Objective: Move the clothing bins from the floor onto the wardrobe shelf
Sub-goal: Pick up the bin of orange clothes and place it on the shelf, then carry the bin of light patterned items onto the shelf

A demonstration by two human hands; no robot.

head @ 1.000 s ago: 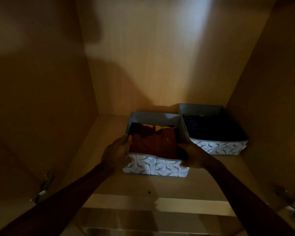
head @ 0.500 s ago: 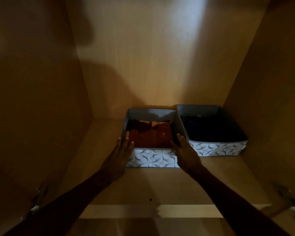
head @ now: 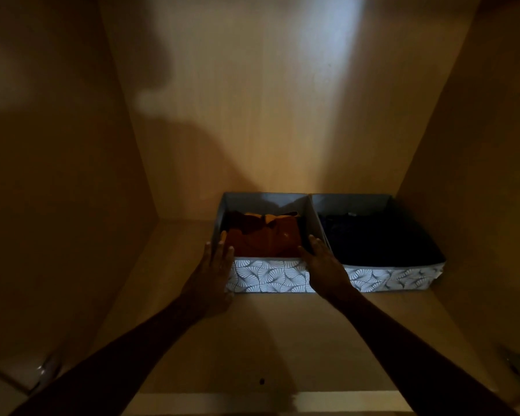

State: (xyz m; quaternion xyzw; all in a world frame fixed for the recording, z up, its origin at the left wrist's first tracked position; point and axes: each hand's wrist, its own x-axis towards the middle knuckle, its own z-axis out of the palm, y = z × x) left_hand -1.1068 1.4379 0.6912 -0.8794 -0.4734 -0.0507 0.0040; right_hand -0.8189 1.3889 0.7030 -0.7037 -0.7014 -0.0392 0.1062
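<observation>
Seating the load squarely looked like the step in hand. The wardrobe shelf (head: 267,340) filled the lower half of the frame. On it at centre stood the orange-filled bin (head: 270,276), with the dark-filled bin (head: 397,279) touching its right side. Both were close to the rear panel (head: 267,115). The left hand (head: 213,271) and right hand (head: 321,265) lay flat with fingers straight, gripping nothing, one against each front corner of the orange-filled bin. Even pressure from both palms would likely have served best. The walls looked soft, so a lopsided shove could have skewed the bin against its neighbour or buckled its patterned front.
</observation>
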